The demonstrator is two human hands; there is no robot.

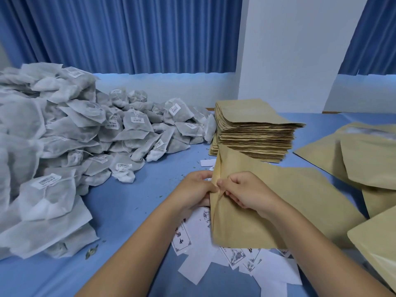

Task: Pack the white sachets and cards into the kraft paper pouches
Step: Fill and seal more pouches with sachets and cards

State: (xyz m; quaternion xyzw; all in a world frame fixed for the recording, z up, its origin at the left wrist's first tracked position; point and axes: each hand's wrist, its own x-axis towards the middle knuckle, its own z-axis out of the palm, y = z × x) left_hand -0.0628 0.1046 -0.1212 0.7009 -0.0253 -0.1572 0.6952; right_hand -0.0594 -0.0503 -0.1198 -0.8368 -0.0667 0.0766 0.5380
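Now: both hands pinching one pouch edge

Grip: left hand (192, 189) and right hand (246, 194) meet thumb to thumb on the left edge of a single kraft pouch (289, 206). Each hand's fingers are curled and nipping the paper. The edge is creased where they pinch. From the grip the pouch runs off to the right, plain brown, with no print visible.

Writing: cards (192, 239) lie scattered beneath and nearer than the grip, partly covered by the pouch. They are white, with black characters inside a decorative border, too blurred to read with certainty. The sachets (53, 146), heaped left of the grip, carry small white barcode labels whose text is too small to read.

Edges and room: a strip of bare blue table cloth (128, 211), with a few green flecks, separates the left hand from the near edge of the heap. The stack of pouches (252, 133) stands just beyond the grip, and the held pouch's far corner overlaps its base. More loose pouches (368, 163) overlap one another right of the grip, near the held pouch's right end.
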